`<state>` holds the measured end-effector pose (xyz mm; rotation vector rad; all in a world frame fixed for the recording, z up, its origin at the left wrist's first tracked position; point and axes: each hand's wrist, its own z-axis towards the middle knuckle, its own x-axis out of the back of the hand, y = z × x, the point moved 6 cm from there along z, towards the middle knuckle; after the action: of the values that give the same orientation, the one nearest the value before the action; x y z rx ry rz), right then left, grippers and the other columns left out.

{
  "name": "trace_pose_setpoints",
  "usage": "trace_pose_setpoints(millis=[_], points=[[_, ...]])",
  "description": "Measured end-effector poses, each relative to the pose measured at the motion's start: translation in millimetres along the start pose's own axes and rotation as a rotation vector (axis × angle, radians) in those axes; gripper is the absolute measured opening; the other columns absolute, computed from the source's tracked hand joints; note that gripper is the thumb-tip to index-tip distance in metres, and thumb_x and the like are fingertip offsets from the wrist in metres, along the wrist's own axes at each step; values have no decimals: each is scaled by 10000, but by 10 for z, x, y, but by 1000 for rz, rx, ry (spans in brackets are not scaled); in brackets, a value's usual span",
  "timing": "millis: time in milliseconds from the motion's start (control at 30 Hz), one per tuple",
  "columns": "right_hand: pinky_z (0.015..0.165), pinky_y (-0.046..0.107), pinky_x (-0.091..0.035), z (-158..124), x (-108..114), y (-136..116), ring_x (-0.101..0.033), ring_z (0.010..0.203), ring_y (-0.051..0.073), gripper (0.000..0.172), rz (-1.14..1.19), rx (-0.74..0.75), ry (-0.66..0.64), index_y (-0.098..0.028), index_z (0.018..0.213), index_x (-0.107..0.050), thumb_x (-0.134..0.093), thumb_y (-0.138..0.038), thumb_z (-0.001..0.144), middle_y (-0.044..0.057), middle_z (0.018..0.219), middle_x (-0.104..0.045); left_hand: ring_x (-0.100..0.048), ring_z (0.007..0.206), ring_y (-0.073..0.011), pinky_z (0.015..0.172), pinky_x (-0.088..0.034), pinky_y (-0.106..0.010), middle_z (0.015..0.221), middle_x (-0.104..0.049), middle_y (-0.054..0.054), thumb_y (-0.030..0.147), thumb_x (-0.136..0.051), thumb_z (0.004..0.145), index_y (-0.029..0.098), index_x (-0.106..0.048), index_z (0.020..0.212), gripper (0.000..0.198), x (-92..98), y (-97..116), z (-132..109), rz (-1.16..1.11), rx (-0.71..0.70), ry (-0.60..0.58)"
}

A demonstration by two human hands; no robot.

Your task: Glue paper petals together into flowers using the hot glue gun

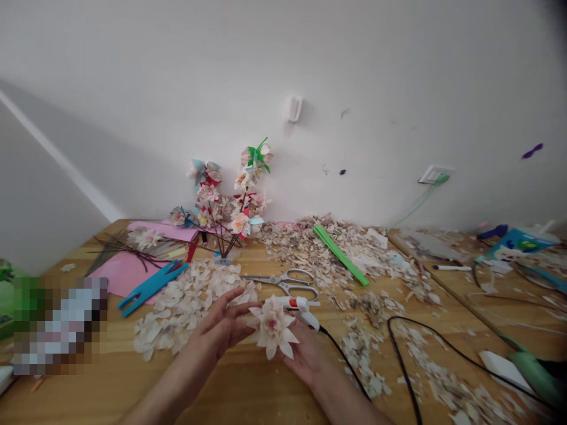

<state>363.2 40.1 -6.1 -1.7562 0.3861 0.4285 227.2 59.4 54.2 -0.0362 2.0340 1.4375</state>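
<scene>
In the head view, a white petal flower (271, 332) with a pink centre faces up between my two hands. My right hand (305, 353) holds it from below and behind; most of those fingers are hidden by the petals. My left hand (225, 327) reaches in from the left with its fingers stretched out, the tips at the flower's left edge; whether they touch it I cannot tell. Just behind the flower lies a white glue gun (305, 310) with an orange mark and a black cable. Beyond it rest grey-handled scissors (295, 285).
Loose pale petals (177, 313) lie at left, with more petal scraps (305, 248) at the back and right. Finished flower stems (230, 206) stand against the wall. A blue strip (153, 289), green strips (341, 255), pink paper (121, 274) and a black cable (398, 354) are around.
</scene>
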Motion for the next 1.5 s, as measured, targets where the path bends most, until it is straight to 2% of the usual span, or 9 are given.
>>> trace_pose_setpoints(millis=[167,467,600,733,967,1100,1233,1367,1500], points=[[783,384,-469,-21,-39,-47,-620,909,267,231,-39,5,30,-280,737,-661,-614,-489,650,36,947,-694,-674,765,-156,819,-467,-333,1004,-696,-52,105,-612,618,235,-498,1109,521,46,-81,91,-58,24,-48],[661,345,-486,-24,-41,1,-636,853,254,207,40,-46,40,-258,687,-603,-659,-445,617,38,814,-681,-653,651,-108,720,-475,-282,1094,-644,-51,113,-643,575,303,-420,1257,742,274,-260,249,-20,140,55],[687,346,-485,11,18,104,-645,786,239,207,69,-46,50,-258,723,-606,-680,-414,608,24,775,-683,-633,704,-148,725,-461,-317,1202,-592,-102,139,-674,547,314,-322,1333,879,298,-264,236,154,9,68],[723,355,-479,34,10,146,-643,751,229,185,74,-53,37,-250,743,-627,-693,-334,592,21,757,-681,-596,726,-148,771,-442,-356,1356,-471,-108,230,-616,648,333,-325,1334,753,270,-186,136,258,-156,26],[754,352,-462,12,-28,154,-634,761,220,205,62,-80,1,-247,767,-642,-684,-323,582,16,764,-675,-628,807,-175,842,-424,-392,1308,-512,-106,223,-651,627,339,-376,1294,731,376,-313,153,136,-71,-6],[684,308,-458,38,29,216,-613,696,182,224,40,-86,-6,-236,774,-624,-699,-293,570,6,769,-655,-638,873,-208,808,-458,-378,1346,-433,-122,291,-698,581,321,-345,1265,770,545,-284,171,99,-115,223],[598,266,-430,64,59,256,-573,583,137,237,-19,-98,-13,-212,733,-596,-733,-311,566,-22,665,-605,-577,1034,-230,831,-465,-352,1249,-483,-91,379,-679,632,269,-407,1179,621,821,150,27,320,-404,603],[532,234,-389,73,-22,263,-525,522,107,318,-119,-80,-29,-194,691,-560,-756,-414,572,-44,613,-570,-602,832,-197,696,-489,-317,918,-589,-29,412,-695,588,215,-519,906,414,1068,546,-48,557,-499,743],[504,231,-399,67,-188,338,-524,522,111,411,-231,-99,-110,-189,727,-564,-747,-511,548,-33,623,-596,-553,606,-154,558,-451,-274,654,-560,30,410,-736,506,207,-528,777,397,1272,640,-21,586,-498,772]])
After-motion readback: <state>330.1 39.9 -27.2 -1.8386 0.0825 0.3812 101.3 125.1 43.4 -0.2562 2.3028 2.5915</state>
